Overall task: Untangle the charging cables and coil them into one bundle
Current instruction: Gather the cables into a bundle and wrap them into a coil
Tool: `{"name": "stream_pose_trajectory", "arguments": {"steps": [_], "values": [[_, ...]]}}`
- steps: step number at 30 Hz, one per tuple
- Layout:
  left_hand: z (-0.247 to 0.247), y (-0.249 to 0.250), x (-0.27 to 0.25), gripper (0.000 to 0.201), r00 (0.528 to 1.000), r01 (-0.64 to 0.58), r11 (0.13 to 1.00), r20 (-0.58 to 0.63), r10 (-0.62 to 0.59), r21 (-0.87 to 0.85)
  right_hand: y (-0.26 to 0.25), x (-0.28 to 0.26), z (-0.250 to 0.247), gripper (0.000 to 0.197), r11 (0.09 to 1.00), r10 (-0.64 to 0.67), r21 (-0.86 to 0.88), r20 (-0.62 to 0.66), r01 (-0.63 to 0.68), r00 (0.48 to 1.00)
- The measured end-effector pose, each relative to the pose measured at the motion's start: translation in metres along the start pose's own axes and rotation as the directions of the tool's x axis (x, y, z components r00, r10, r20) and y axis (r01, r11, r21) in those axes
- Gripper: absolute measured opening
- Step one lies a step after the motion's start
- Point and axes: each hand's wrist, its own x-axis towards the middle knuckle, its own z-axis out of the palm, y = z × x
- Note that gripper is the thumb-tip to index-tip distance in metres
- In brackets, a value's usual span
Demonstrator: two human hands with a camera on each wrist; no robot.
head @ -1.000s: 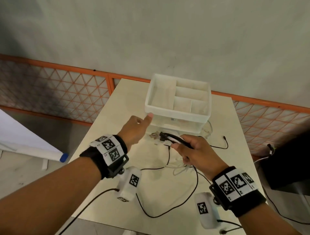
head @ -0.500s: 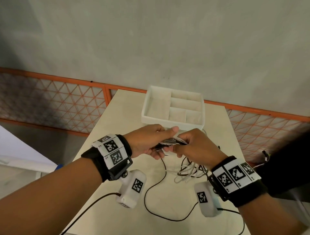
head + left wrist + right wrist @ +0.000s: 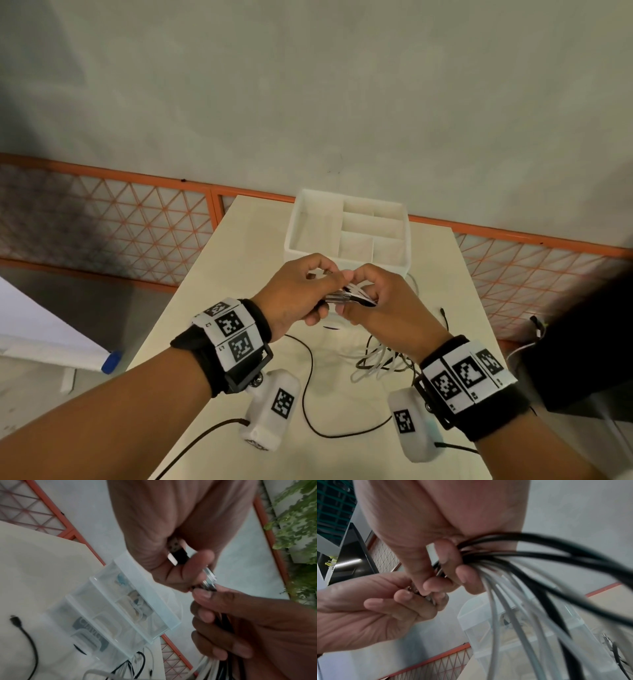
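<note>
Both hands meet above the table (image 3: pixel 219 274), just before the white divided organiser (image 3: pixel 346 226). The right hand (image 3: pixel 387 308) curls tight round gathered black and white charging cables (image 3: pixel 513 582); the left hand (image 3: pixel 294 291) pinches their USB plugs (image 3: pixel 208 577) between thumb and fingertips (image 3: pixel 402 596).

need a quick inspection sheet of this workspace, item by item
surface: pale table, cables lying loose on it
job's things: black and white cables, plug ends gathered between both hands, rest trailing to the table
clutter: white divided organizer at the far end
grippers: left hand pinches the plugs; right hand grips the cables
cables: one long black cable loops over the table; a tangle lies under the right hand
surroundings: grey wall, orange lattice fence
</note>
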Motion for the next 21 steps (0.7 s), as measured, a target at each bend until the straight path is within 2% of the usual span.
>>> {"name": "stream_pose_trajectory", "arguments": {"steps": [2, 4, 7, 9, 11, 13, 17, 19, 21], "values": [[0.001, -0.003, 0.003, 0.027, 0.995, -0.029, 0.999, -0.093, 0.028, -0.017, 0.000, -0.001, 0.003, 0.022, 0.997, 0.008, 0.076, 0.003, -0.009, 1.000], [0.003, -0.006, 0.004, 0.026, 0.992, -0.033, 0.997, -0.128, 0.025, -0.063, 0.001, -0.003, 0.006, 0.019, 0.990, -0.007, 0.138, -0.010, 0.009, 1.000], [0.006, -0.007, 0.001, 0.028, 0.999, 0.007, 0.994, -0.047, -0.012, -0.109, 0.001, -0.004, 0.009, 0.017, 0.983, 0.001, 0.181, -0.013, 0.001, 1.000], [0.006, -0.006, -0.003, 0.031, 0.999, 0.011, 0.999, 0.041, -0.009, -0.046, 0.002, -0.004, 0.009, 0.021, 0.986, 0.000, 0.169, 0.015, -0.003, 1.000], [0.004, -0.007, -0.004, 0.030, 0.997, -0.003, 1.000, 0.079, 0.003, 0.011, 0.002, -0.004, 0.010, 0.021, 0.990, -0.003, 0.139, 0.037, -0.002, 0.999], [0.003, -0.009, -0.003, 0.029, 0.999, 0.004, 1.000, 0.041, -0.004, -0.002, 0.001, -0.003, 0.012, 0.021, 0.990, 0.001, 0.140, 0.055, -0.009, 0.998], [-0.008, -0.003, 0.003, 0.022, 0.991, -0.015, 0.990, -0.130, -0.004, -0.142, 0.007, 0.001, 0.008, 0.026, 0.983, 0.041, 0.174, 0.113, -0.060, 0.993], [-0.025, 0.000, 0.002, 0.021, 0.979, -0.014, 0.972, -0.199, -0.034, -0.236, 0.020, 0.001, 0.002, 0.016, 0.985, 0.050, 0.163, 0.082, -0.063, 0.995], [-0.044, -0.005, -0.002, 0.025, 0.974, 0.080, 0.957, -0.182, -0.135, -0.279, 0.032, -0.001, -0.002, 0.010, 0.988, 0.049, 0.144, 0.019, -0.052, 0.999]]}}
